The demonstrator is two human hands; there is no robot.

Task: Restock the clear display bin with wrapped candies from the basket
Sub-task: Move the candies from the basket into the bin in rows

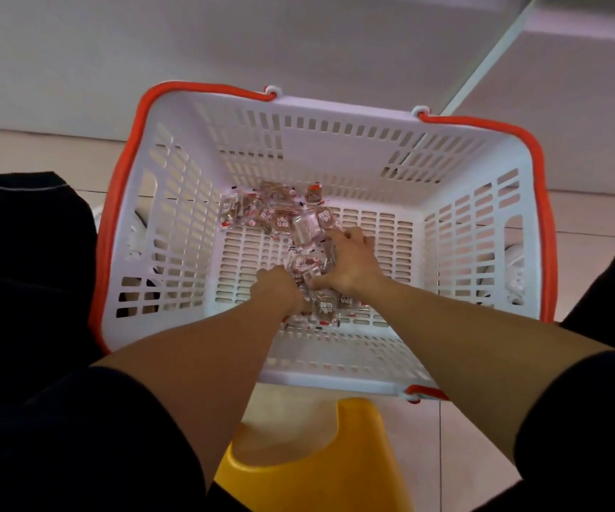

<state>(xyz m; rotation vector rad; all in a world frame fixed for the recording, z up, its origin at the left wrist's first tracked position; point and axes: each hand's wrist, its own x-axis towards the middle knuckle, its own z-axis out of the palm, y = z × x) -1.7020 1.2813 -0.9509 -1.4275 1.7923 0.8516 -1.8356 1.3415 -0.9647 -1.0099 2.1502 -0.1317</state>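
A white slotted basket (pixel 342 142) with orange handles stands on the floor below me. Several wrapped candies (pixel 261 212), clear wrappers with brown sweets and red print, lie on its bottom, more bunched near the front. Both my hands reach down inside. My left hand (pixel 278 290) is curled around a clump of candies at the front. My right hand (pixel 350 264) lies beside it, fingers bent over the same pile and gathering candies. The clear display bin is out of view.
A yellow plastic stool (pixel 317 460) sits under me at the bottom. Dark trouser legs flank the basket left and right. Pale floor tiles lie around it, and a white cabinet face (pixel 224 42) rises behind the basket.
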